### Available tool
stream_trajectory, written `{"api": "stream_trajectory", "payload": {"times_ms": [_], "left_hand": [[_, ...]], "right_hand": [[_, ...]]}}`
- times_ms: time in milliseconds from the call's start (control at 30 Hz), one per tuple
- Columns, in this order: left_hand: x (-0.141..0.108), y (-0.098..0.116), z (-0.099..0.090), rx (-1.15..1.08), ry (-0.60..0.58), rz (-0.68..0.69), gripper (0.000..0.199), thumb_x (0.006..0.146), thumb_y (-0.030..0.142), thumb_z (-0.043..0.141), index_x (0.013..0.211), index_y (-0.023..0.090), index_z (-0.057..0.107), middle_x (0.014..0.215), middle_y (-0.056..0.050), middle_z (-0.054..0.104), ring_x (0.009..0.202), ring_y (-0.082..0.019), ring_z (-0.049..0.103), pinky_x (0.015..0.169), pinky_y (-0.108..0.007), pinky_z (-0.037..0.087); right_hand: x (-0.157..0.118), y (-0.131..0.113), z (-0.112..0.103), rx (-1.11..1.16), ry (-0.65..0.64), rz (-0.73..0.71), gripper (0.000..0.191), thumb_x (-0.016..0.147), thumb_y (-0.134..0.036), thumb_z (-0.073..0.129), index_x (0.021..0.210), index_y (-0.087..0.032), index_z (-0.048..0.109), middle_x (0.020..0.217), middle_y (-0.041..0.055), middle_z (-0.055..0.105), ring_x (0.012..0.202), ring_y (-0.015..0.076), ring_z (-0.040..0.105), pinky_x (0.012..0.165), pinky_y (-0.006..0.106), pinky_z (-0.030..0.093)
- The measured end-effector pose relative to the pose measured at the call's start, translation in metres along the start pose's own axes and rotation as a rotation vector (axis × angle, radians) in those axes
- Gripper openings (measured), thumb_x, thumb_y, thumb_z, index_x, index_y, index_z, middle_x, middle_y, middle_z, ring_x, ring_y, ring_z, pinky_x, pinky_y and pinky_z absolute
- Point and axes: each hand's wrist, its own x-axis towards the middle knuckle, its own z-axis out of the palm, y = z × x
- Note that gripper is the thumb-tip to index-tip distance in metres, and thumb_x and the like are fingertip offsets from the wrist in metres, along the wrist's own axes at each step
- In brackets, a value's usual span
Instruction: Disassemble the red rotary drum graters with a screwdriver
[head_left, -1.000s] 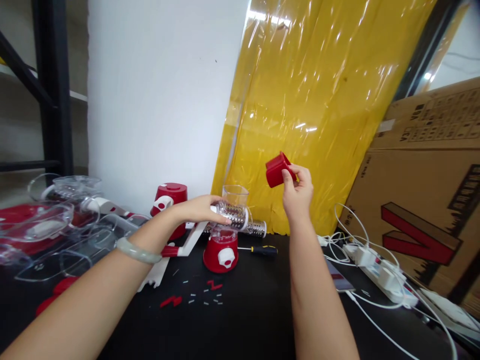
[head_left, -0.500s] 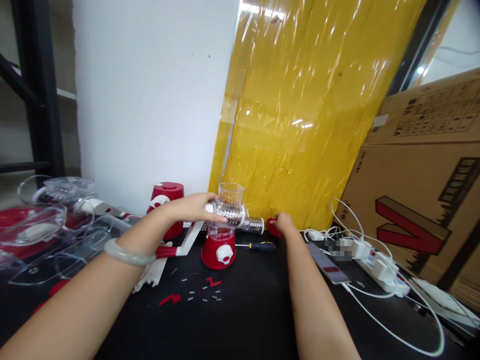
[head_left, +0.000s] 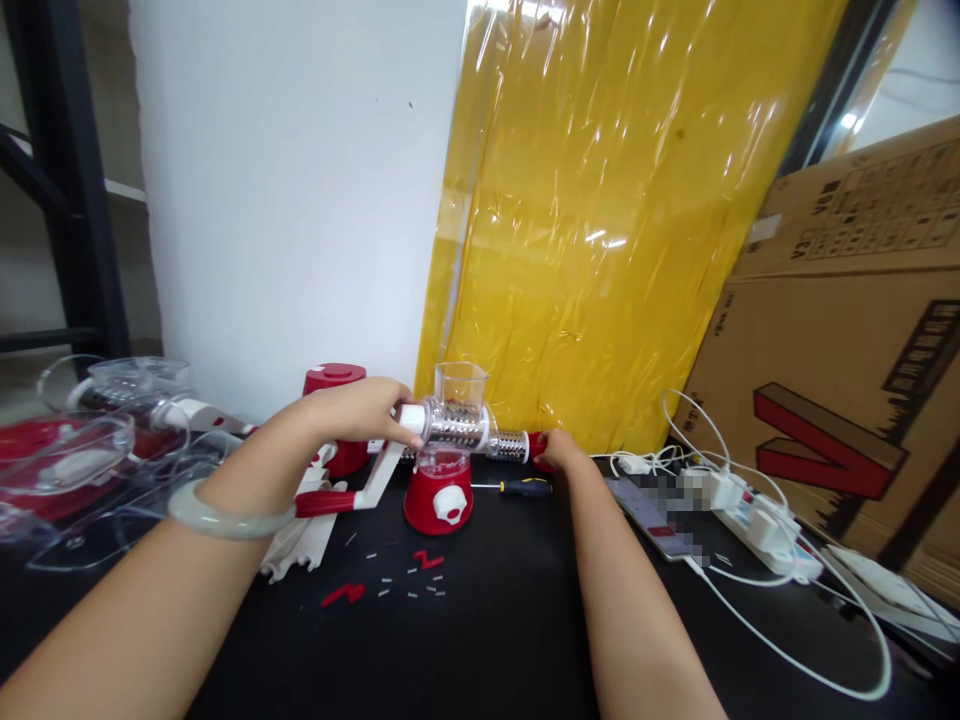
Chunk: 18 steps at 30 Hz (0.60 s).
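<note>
A rotary grater (head_left: 457, 430) with a clear hopper and a metal drum stands upright on a red base (head_left: 439, 500). My left hand (head_left: 371, 410) is closed round the white hub of its crank handle (head_left: 382, 470), at the drum's left end. Behind the grater's right side lies a separate grating drum (head_left: 512, 446). My right hand (head_left: 559, 448) grips a small red plastic part (head_left: 537, 448) close to that drum's end; the fingers partly hide it. A screwdriver (head_left: 525, 487) lies in front of this drum.
Several screws (head_left: 412, 595) and red plastic pieces (head_left: 345, 595) lie on the black table. A second red base (head_left: 337, 375) stands behind my left arm. Clear housings (head_left: 97, 450) crowd the left. A phone (head_left: 652, 520), power strip (head_left: 780, 550), cables and a carton (head_left: 840, 350) occupy the right.
My left hand has shifted left from the drum's end onto the crank's white hub. The red part in my right hand now sits closer to the loose drum's end.
</note>
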Motion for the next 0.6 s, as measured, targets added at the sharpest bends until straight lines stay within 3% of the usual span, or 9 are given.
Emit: {"api": "stream_trajectory", "payload": {"times_ms": [133, 267, 333, 400, 500, 567, 600], "left_hand": [[-0.003, -0.001, -0.002, 0.108, -0.017, -0.020, 0.047, 0.065, 0.058, 0.072, 0.090, 0.019, 0.069, 0.085, -0.011, 0.072, 0.074, -0.027, 0.064, 0.066, -0.035, 0.042], [-0.007, 0.003, 0.000, 0.092, -0.009, 0.024, 0.042, 0.070, 0.054, 0.067, 0.095, 0.020, 0.063, 0.091, -0.010, 0.070, 0.077, -0.026, 0.063, 0.067, -0.034, 0.043], [-0.008, 0.004, 0.002, 0.068, -0.020, 0.031, 0.038, 0.071, 0.049, 0.066, 0.096, 0.021, 0.061, 0.088, -0.008, 0.069, 0.075, -0.025, 0.062, 0.067, -0.033, 0.043], [-0.008, 0.005, 0.004, 0.061, -0.034, 0.026, 0.036, 0.071, 0.044, 0.066, 0.097, 0.021, 0.058, 0.084, -0.007, 0.068, 0.073, -0.023, 0.061, 0.066, -0.032, 0.043], [-0.006, 0.005, 0.007, 0.054, -0.054, 0.035, 0.039, 0.069, 0.039, 0.066, 0.100, 0.020, 0.054, 0.088, -0.006, 0.067, 0.076, -0.022, 0.061, 0.066, -0.030, 0.043], [-0.006, 0.005, 0.008, 0.048, -0.068, 0.040, 0.042, 0.068, 0.038, 0.067, 0.103, 0.019, 0.052, 0.094, -0.007, 0.067, 0.080, -0.022, 0.062, 0.067, -0.029, 0.044], [-0.006, 0.005, 0.008, 0.048, -0.077, 0.039, 0.043, 0.069, 0.038, 0.067, 0.104, 0.018, 0.052, 0.096, -0.008, 0.067, 0.080, -0.022, 0.062, 0.067, -0.029, 0.044]], "right_hand": [[-0.006, -0.004, -0.006, 0.046, 0.081, 0.016, 0.035, 0.094, -0.035, 0.060, 0.124, -0.017, 0.057, 0.123, 0.0095, 0.060, 0.104, 0.0219, 0.062, 0.086, 0.043, 0.055], [-0.020, -0.017, -0.034, 0.109, 0.271, 0.007, 0.038, 0.093, -0.034, 0.061, 0.126, -0.017, 0.056, 0.128, 0.0109, 0.057, 0.111, 0.0250, 0.059, 0.093, 0.048, 0.051], [-0.030, -0.031, -0.055, 0.167, 0.386, -0.055, 0.041, 0.091, -0.026, 0.063, 0.129, -0.013, 0.055, 0.131, 0.0206, 0.053, 0.121, 0.0320, 0.053, 0.103, 0.054, 0.041], [-0.041, -0.050, -0.076, 0.240, 0.477, -0.179, 0.043, 0.094, -0.024, 0.055, 0.134, -0.011, 0.049, 0.135, 0.0253, 0.048, 0.130, 0.0345, 0.045, 0.109, 0.055, 0.032], [-0.060, -0.083, -0.096, 0.367, 0.507, -0.442, 0.040, 0.101, -0.035, 0.040, 0.138, -0.019, 0.043, 0.140, 0.0155, 0.049, 0.133, 0.0236, 0.045, 0.109, 0.044, 0.037], [-0.071, -0.101, -0.097, 0.487, 0.413, -0.619, 0.045, 0.100, -0.041, 0.040, 0.141, -0.023, 0.036, 0.133, 0.0119, 0.057, 0.124, 0.0192, 0.054, 0.102, 0.040, 0.045], [-0.075, -0.108, -0.095, 0.592, 0.302, -0.705, 0.053, 0.097, -0.044, 0.047, 0.144, -0.022, 0.031, 0.130, 0.0129, 0.059, 0.120, 0.0194, 0.057, 0.100, 0.040, 0.046]]}}
